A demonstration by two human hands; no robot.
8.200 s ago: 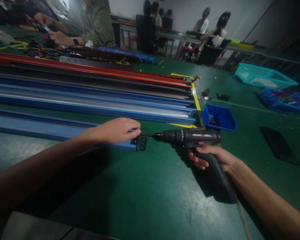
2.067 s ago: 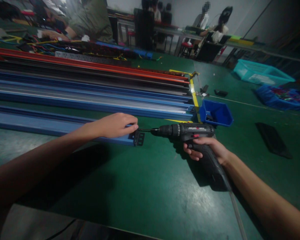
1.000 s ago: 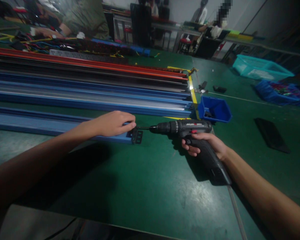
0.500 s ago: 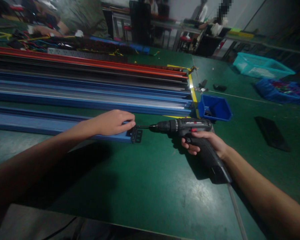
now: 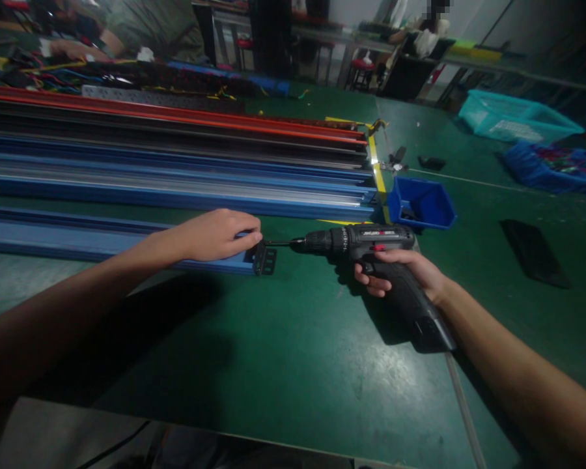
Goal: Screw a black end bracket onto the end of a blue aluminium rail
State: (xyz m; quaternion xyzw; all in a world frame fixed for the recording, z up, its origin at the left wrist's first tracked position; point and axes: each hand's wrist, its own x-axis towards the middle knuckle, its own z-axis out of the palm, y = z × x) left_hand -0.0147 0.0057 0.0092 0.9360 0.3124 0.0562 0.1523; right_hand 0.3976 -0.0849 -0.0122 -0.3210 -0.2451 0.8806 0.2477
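My right hand (image 5: 400, 273) is wrapped round the grip of a black cordless drill (image 5: 356, 240), which points left. Its long bit (image 5: 278, 243) reaches a black slotted bracket (image 5: 264, 259) at the right end of a blue metal channel (image 5: 127, 244). At that same end, my left hand (image 5: 219, 234) lies over the channel with its thumb and fingertips closed against the top of the bracket. Whether a screw sits at the bit's tip is hidden by the fingers.
Behind the channel lie several long blue, black and red profiles (image 5: 176, 176). A blue bin (image 5: 427, 202) with small dark parts stands at their right end. Farther right are a black flat object (image 5: 534, 253), a teal basket (image 5: 517, 117) and a blue tray (image 5: 551, 172). A person's arm (image 5: 78, 51) rests across the table.
The view has shifted slightly. Both hands, the drill and the bracket keep nearly the same positions relative to each other, with the bit still at the bracket.
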